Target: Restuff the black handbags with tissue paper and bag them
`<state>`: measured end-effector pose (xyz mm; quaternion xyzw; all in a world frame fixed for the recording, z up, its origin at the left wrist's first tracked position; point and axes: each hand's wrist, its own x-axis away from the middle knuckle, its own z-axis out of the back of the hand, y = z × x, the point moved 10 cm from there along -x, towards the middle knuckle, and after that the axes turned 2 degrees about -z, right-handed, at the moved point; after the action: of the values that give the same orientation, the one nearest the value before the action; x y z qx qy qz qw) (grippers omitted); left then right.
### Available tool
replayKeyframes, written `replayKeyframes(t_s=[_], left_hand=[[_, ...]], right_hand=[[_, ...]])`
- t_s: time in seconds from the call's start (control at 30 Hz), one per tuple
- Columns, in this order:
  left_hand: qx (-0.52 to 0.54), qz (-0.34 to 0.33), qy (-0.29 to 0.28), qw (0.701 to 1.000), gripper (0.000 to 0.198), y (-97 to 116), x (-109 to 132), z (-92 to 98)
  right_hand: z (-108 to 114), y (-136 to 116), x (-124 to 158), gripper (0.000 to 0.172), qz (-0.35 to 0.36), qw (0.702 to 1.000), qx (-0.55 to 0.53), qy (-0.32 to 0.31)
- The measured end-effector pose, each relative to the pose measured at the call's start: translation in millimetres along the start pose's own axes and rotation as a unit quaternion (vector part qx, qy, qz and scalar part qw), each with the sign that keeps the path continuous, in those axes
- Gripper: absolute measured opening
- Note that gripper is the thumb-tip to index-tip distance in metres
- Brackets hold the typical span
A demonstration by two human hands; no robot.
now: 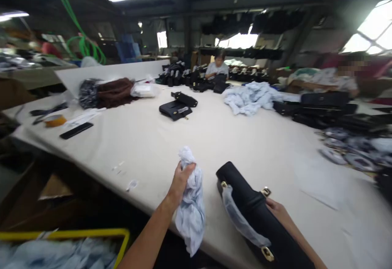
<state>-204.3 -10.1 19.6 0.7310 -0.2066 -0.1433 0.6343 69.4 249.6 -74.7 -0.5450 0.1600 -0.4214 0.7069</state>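
My left hand (180,181) is closed round a crumpled bundle of pale blue tissue paper (191,212), which hangs down over the near table edge. My right hand (275,208) rests against the far side of a black handbag (260,220) lying on the white table (147,142); its fingers are mostly hidden behind the bag. The bag has gold fittings and a handle wrapped in clear plastic (241,222).
More black bags (177,106) lie mid-table, a heap of pale blue paper (249,96) beyond them, stacked black bags (324,107) at right. A phone (76,130) and tape roll (55,120) sit left. A yellow-rimmed bin (92,233) stands below. People sit at the far side.
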Motion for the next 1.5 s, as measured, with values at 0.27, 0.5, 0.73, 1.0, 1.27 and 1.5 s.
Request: replayKeyframes(t_s=[0.27,0.5,0.73,1.0,1.27,1.5], left_hand=[[-0.451,-0.351,-0.144,0.808,0.045,96.2,5.4,-190.9],[-0.505,-0.369,-0.34,0.702,0.065,58.6,23.5,-264.9],[-0.482,-0.2,-0.365,0.771,0.065,12.8,9.4,-212.3],[-0.241,-0.109,-0.418,0.869,0.049,10.3,19.4,-222.8],[-0.064,-0.026,-0.368,0.927,0.052,-25.0,16.0,-233.5],[-0.153,-0.106,-0.319,0.929,0.034,-16.9,30.5,-222.9]], right_hand=[[31.2,-127.2,2.5,0.056,0.173,0.946,-0.274,-0.021],[15.5,-145.8,-8.7,0.043,0.165,0.951,-0.248,0.088],[58.0,-92.0,-21.8,0.038,0.109,0.912,-0.329,0.219],[68.4,-69.6,-57.9,0.043,0.049,0.84,-0.514,0.168],[28.0,-80.2,-37.4,0.05,0.076,0.811,-0.58,-0.014],[-55.3,-60.6,-26.9,0.031,-0.018,0.821,-0.568,-0.054]])
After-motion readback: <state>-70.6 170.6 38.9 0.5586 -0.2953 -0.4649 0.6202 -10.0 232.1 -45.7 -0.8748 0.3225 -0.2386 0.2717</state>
